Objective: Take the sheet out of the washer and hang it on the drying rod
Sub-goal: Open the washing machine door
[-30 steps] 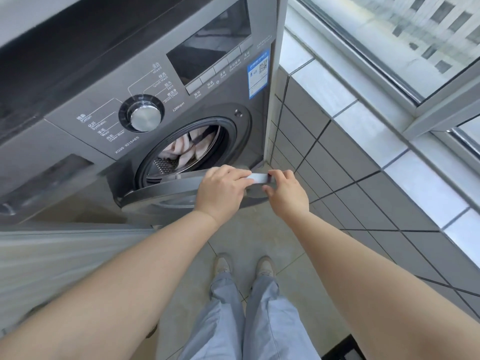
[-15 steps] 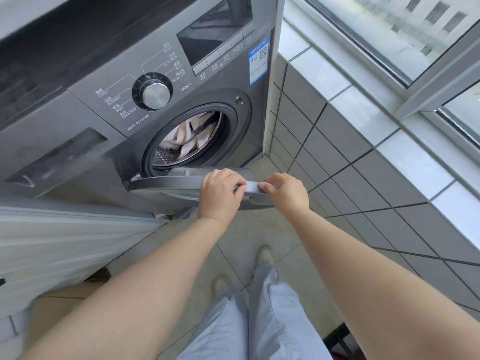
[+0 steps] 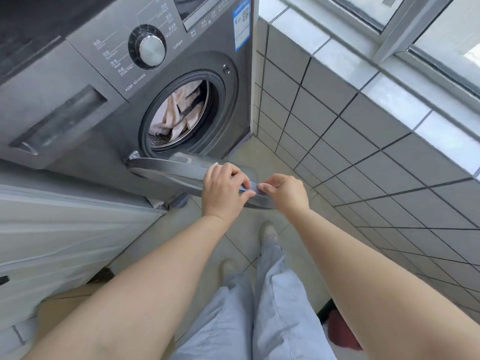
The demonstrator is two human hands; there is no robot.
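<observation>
- Now left hand [image 3: 225, 190] and right hand [image 3: 285, 192] both grip the round grey washer door [image 3: 181, 172] by its edge.
- Crumpled pale pink sheet [image 3: 179, 110] lies in the drum beyond both hands.
- Let go early, the door could swing back across the opening.

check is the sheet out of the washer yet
No, the sheet lies inside the drum while both hands grip the open door.

The washer [image 3: 78, 81] at upper left is dark grey, with a silver dial [image 3: 151, 50] and a blue-and-white label [image 3: 242, 23]. The sheet [image 3: 179, 110] in its drum is pale pink. Grey wall tiles [image 3: 363, 141] at right carry dark grout lines. The trousers [image 3: 259, 307] at bottom are light blue.
</observation>
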